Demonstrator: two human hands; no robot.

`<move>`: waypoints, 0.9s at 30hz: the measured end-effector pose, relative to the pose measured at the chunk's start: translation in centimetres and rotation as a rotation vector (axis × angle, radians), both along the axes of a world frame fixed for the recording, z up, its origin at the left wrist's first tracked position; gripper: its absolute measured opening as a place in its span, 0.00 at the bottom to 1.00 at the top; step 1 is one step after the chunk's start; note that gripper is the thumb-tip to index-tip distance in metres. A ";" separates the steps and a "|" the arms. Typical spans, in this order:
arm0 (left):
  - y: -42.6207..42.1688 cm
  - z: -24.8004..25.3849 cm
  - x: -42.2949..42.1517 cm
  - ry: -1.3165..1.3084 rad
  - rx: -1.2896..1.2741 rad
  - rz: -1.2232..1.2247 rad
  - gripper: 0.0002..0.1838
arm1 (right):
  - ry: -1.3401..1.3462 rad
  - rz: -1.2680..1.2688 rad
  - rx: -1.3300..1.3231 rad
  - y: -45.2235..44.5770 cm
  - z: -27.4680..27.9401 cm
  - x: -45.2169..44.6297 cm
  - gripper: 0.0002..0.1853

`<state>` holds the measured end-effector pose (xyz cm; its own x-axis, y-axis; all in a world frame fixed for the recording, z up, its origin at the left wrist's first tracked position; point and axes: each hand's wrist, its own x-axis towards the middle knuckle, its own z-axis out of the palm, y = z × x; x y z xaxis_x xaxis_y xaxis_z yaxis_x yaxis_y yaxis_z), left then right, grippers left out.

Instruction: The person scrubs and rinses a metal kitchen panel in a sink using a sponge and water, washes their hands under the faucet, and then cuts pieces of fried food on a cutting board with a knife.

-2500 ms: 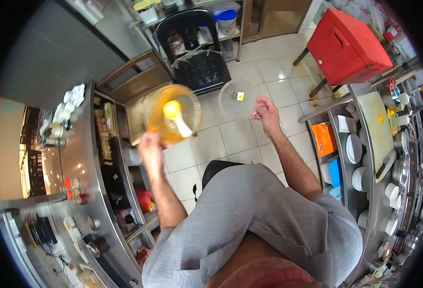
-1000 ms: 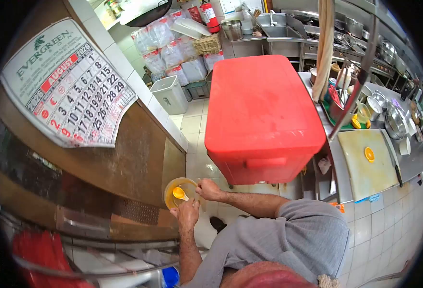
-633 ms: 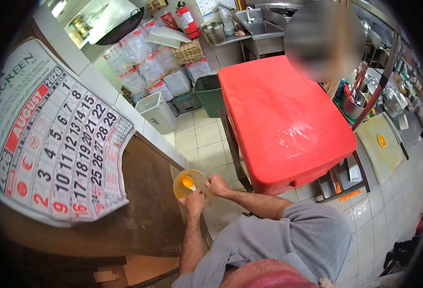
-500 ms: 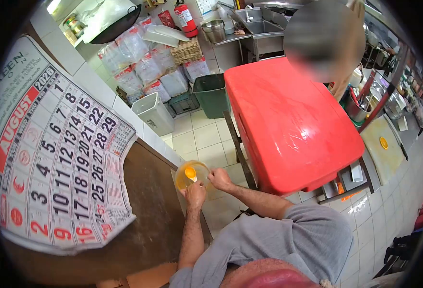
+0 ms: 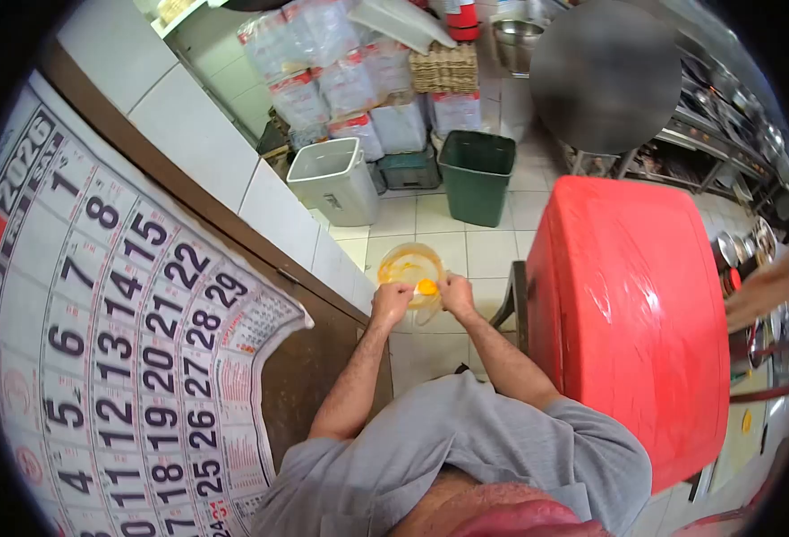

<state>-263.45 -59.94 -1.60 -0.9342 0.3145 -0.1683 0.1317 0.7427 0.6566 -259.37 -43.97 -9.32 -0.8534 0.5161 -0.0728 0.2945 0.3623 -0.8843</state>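
Bowl (image 5: pixel 409 260), round clear orange-smeared plastic, L hand (image 5: pixel 393 301) gripping @ 7 o'clock; R hand (image 5: pixel 455 293) @ 4, hold unclear; tilt cd spill.

Both my arms out ahead of trunk, bare from elbow down, converging. Left forearm (image 5: pixel 356 380) angled inward; right forearm (image 5: pixel 511 358) slanted more sharply across. Elbows bent, well apart. My left hand (image 5: pixel 393 302) in loose fist, back of hand up, fingers folded inward, grip closed. My right hand (image 5: pixel 455 294) near left, slightly farther forward, fingers curled, grip closed too. Hands apart, small gap between. Wrists nearly straight. Finer fingertip detail too small to tell.
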 end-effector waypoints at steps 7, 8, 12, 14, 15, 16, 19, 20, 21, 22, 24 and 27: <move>7.4 -2.7 -14.7 -0.151 0.274 -0.024 0.10 | -0.122 -0.155 -0.220 8.5 0.1 -9.2 0.11; 8.6 -2.8 -16.6 -0.127 0.253 -0.068 0.10 | -0.142 -0.176 -0.229 9.7 -0.3 -10.7 0.11; 12.4 -3.5 -25.9 -0.204 0.448 -0.111 0.09 | -0.112 -0.206 -0.229 13.6 -1.3 -18.9 0.11; 13.3 -4.8 -31.6 -0.213 0.537 -0.078 0.09 | -0.157 -0.265 -0.276 15.6 -0.6 -23.8 0.12; 13.9 -5.5 -33.9 -0.234 0.607 -0.057 0.08 | -0.172 -0.273 -0.263 16.3 0.1 -26.2 0.12; 14.0 -4.2 -36.0 -0.236 0.619 -0.030 0.07 | -0.114 -0.234 -0.210 16.8 1.0 -28.4 0.12; 13.5 -1.8 -42.2 -0.249 0.738 0.073 0.08 | -0.036 -0.171 -0.170 18.5 2.4 -35.7 0.12; 13.1 -0.9 -43.9 -0.260 0.783 0.140 0.09 | -0.060 -0.180 -0.156 18.3 3.6 -38.3 0.12; 12.7 -0.4 -45.4 -0.274 0.775 0.167 0.09 | -0.075 -0.179 -0.145 18.0 4.3 -41.1 0.12; 12.2 0.1 -47.2 -0.262 0.791 0.231 0.09 | -0.093 -0.154 -0.152 18.1 3.6 -44.1 0.12; 11.0 0.0 -50.4 -0.239 0.862 0.343 0.09 | -0.168 -0.081 -0.173 18.0 2.0 -49.8 0.13; 8.5 -1.4 -54.8 -0.157 0.896 0.500 0.09 | -0.223 0.061 -0.138 15.9 1.5 -58.1 0.13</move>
